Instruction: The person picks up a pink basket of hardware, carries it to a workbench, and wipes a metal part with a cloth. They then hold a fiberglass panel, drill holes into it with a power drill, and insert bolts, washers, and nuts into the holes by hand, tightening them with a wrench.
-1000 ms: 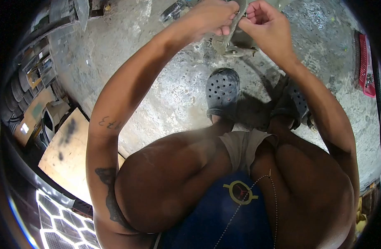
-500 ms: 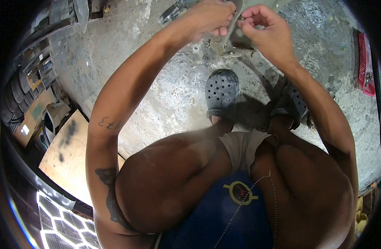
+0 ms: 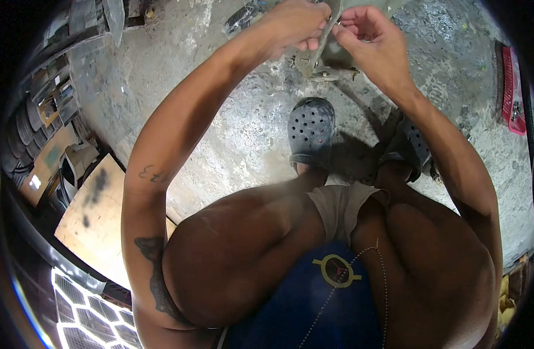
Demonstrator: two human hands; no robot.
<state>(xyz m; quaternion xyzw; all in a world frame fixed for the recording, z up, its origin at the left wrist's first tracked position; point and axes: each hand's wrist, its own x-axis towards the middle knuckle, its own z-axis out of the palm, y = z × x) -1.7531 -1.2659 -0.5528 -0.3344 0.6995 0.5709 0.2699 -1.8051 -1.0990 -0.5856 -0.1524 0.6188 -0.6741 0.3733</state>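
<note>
Past my grey perforated clog (image 3: 311,131), the long grey metal piece (image 3: 308,62) runs away betw. my hands, far end angled R. L hand (image 3: 293,24) is nearer, curled at its L edge, grip unclear; R hand (image 3: 378,49) half-curled beside its R edge, can't tell if pinching anything.

The floor (image 3: 232,139) is bright and shiny in the middle. White lines (image 3: 89,308) glow at the lower left. Dark shadows sit between the shoes (image 3: 311,131). The edges bend and go black (like a peephole).
</note>
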